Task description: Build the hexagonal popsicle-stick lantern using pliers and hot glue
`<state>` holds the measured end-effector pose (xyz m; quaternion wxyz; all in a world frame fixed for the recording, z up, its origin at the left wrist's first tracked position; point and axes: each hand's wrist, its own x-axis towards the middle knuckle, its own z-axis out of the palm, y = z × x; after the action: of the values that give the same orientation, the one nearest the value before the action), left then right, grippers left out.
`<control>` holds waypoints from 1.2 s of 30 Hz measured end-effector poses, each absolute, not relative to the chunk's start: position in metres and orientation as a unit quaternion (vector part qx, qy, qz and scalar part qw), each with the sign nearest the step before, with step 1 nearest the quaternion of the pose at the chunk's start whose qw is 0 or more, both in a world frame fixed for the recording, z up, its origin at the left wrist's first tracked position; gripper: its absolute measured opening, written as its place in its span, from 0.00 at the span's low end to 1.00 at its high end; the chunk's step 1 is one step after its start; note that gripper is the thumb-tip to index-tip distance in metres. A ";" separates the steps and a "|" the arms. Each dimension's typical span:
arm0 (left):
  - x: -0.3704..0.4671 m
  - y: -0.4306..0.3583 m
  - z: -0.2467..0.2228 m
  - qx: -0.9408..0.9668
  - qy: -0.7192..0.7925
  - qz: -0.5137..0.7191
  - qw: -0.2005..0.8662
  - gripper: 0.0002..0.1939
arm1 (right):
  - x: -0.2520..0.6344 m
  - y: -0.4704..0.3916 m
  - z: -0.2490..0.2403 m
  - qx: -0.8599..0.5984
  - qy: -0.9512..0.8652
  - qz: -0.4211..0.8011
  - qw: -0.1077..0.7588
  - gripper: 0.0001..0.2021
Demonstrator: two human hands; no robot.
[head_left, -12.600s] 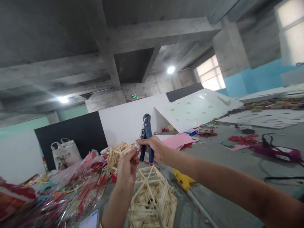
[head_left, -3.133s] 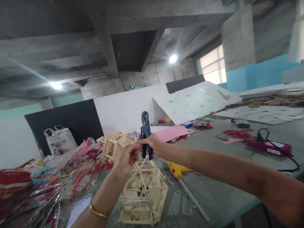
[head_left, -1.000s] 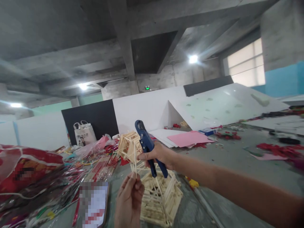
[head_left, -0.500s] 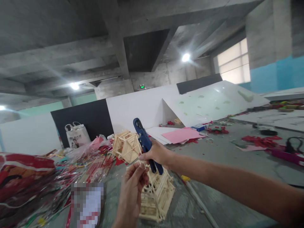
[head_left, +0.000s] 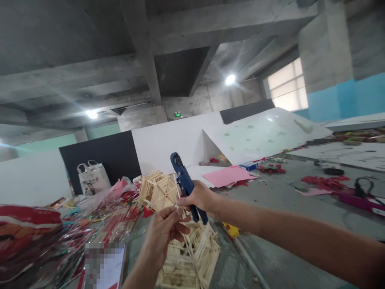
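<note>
My right hand [head_left: 198,198] is wrapped round dark-blue pliers [head_left: 184,180], which tilt upward with their handles pointing down. At the tool's left side, my left hand [head_left: 168,226] pinches a thin wooden stick [head_left: 184,214] between thumb and fingers. The hands almost touch. Below them stands a hexagonal frame of pale wooden sticks [head_left: 207,257], partly hidden by the left hand. Behind the left hand sits a second hexagonal stick model [head_left: 158,192], lying tilted, with radiating strips on its face.
Plastic-wrapped sticks [head_left: 110,224] and a red bag [head_left: 27,230] crowd the left. A white carrier bag [head_left: 94,178] leans on a black panel. Pink paper [head_left: 228,174] lies behind. A yellow-tipped glue gun or similar yellow piece [head_left: 231,230] adjoins a grey rod [head_left: 251,259]. Right, a purple item [head_left: 357,202].
The view has shifted slightly, so the surroundings sit lower and further left. My left hand has turned, with its wrist further left and fingers more spread. The right hand still grips the pliers.
</note>
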<state>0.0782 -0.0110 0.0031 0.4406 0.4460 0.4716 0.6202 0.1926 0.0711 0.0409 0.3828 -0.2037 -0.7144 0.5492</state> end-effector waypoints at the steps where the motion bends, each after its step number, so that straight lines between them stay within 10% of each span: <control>1: 0.077 -0.010 0.004 0.449 0.476 0.617 0.437 0.18 | 0.193 0.071 0.041 -0.201 -0.711 0.552 0.385 0.16; 36: 0.076 -0.005 0.002 0.446 0.478 0.604 0.455 0.18 | 0.193 0.073 0.033 -0.217 -0.670 0.593 0.391 0.14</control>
<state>0.0763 -0.0055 0.0022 0.4551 0.4465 0.4785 0.6038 0.1932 0.0731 0.0327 0.3906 -0.2173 -0.6697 0.5931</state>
